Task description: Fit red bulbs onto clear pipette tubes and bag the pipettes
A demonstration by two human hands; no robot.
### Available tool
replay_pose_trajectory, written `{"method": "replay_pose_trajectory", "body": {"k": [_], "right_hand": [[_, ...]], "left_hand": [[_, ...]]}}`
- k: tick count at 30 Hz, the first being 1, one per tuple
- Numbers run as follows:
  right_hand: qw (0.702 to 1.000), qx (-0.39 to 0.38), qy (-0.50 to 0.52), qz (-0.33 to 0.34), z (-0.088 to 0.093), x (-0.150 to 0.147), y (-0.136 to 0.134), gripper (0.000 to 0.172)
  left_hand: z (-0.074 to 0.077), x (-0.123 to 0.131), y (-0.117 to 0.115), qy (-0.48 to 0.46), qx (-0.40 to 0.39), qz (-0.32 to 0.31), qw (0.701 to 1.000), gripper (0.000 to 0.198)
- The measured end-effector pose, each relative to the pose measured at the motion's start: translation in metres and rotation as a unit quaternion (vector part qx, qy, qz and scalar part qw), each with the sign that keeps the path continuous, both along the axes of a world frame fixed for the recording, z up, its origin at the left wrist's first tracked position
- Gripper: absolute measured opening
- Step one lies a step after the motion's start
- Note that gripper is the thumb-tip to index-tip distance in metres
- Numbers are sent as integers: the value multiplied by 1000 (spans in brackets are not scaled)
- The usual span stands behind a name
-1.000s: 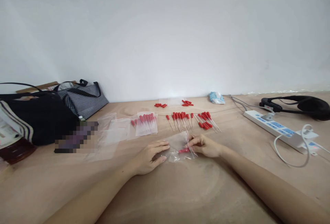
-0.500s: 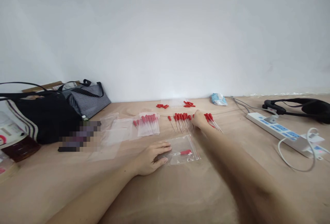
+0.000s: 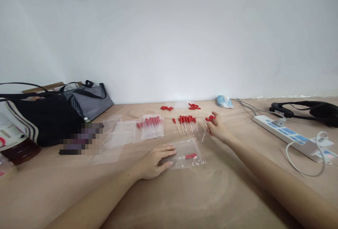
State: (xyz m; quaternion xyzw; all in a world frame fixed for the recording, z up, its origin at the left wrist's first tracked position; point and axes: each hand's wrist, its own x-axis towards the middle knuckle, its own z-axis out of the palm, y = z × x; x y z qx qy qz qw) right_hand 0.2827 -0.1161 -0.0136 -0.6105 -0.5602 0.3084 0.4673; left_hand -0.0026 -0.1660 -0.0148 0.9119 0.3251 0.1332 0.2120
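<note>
Several clear droppers with red rubber bulbs [image 3: 211, 118] sit pinched in my right grip [image 3: 218, 129], fingers closed around them just above the pale wooden tabletop [image 3: 185, 193]. One thin clear tip hangs down and to the left from under my thumb. Exactly how many I hold I cannot tell.

My left grip [image 3: 155, 160] lies open, palm down and fingers flat, pressing the left edge of a clear zip-seal plastic bag [image 3: 194, 147]. That bag lies flat between my two arms. A single red-bulbed dropper [image 3: 188, 156] lies inside it, bulb pointing right.

Just beyond the bag, and just left of my right grip, a row of loose red-bulbed droppers [image 3: 188, 123] lies side by side with the bulbs away from me. Further left lies a filled clear bag of droppers [image 3: 152, 127], then a few empty clear bags [image 3: 117, 134] overlapping each other.

Near the white wall [image 3: 169, 39], small heaps of loose red bulbs [image 3: 194, 106] flank some clear tubes, and a crumpled blue packet [image 3: 224, 101] lies to their right. Well off to my right are a white power strip [image 3: 286, 133] and a black headset [image 3: 308, 108]. To my left, a black bag [image 3: 42, 120] and a grey striped bag [image 3: 88, 102] rest by the wall.
</note>
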Motion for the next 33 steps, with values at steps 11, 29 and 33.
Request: {"method": "replay_pose_trajectory", "body": {"k": [11,29,33], "right_hand": [[974,61,216,12,-34,-17,-40,45],[963,-22,56,261,-32,-24,-51,34],[954,13,-42,298,-27,-26,-52,32]], "left_hand": [[1,2,0,9,6,0,1000,39],[2,2,-2,3,3,16,1000,47],[1,1,-2,-1,5,17,1000,47]]}}
